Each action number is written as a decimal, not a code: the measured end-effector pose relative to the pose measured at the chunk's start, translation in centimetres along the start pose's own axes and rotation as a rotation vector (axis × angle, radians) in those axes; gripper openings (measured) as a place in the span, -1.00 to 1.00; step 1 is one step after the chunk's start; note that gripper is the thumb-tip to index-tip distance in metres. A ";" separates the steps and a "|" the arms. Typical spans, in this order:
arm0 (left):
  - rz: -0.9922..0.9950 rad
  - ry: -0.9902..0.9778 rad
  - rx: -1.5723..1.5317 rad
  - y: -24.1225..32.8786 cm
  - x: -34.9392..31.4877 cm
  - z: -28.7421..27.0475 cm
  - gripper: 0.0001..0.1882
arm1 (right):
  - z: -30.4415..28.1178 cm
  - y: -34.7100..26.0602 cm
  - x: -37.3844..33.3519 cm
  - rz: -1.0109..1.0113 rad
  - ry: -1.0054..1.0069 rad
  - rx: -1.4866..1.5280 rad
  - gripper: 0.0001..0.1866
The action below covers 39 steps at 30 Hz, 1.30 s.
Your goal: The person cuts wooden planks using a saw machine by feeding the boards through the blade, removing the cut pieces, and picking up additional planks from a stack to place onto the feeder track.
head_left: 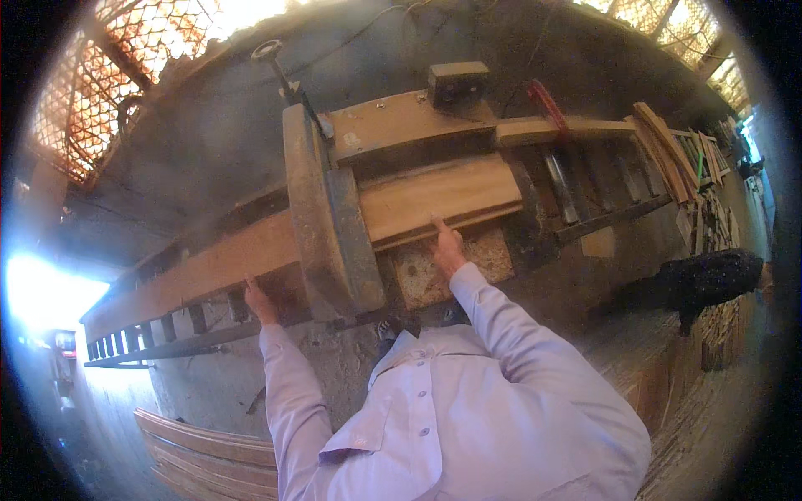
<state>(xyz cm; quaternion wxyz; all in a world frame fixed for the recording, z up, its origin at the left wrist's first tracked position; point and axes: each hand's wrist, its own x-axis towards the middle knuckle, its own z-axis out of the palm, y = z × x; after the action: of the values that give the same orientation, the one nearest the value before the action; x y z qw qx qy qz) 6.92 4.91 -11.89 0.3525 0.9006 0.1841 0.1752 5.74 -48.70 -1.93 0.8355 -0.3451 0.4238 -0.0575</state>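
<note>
A long wooden board (443, 196) lies on a long machine bed and has its squared end on the right. Wood (200, 259) of similar colour stretches away on the left; the upright metal housing (322, 213) between hides whether both are one piece. My left hand (262, 303) is at the near edge of the left stretch, a fingertip against it. On the other side of the housing, my right hand (449, 249) grips the board's near edge, one finger extended onto it. The undersides of both hands' grips are hidden.
A wooden guide block (409, 121) runs behind the board, with a smaller block (459, 82) on top. A red bar (547, 107) and metal rollers (561, 188) are to the right. Stacked planks (209, 455) lie lower left. A dark shape (702, 284) stands at right.
</note>
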 end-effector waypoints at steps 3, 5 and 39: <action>0.250 0.000 0.409 2.1 2.6 0.6 -0.55 | -9.4 5.2 8.5 -0.430 -0.346 -0.132 -0.61; 0.071 0.036 0.219 -3.0 0.6 -1.1 -0.52 | -7.7 2.8 3.1 -0.170 -0.169 -0.087 -0.64; -0.032 -0.125 -0.119 4.5 2.6 -4.8 -0.64 | -16.3 -15.2 3.3 -1.195 0.214 -1.591 -0.30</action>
<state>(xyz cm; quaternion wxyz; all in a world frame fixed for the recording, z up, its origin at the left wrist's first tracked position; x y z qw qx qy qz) 8.01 5.74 -4.96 0.4190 0.8842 0.1654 0.1237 -1.35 -70.06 -1.16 0.1530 -0.9532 0.1691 -0.1984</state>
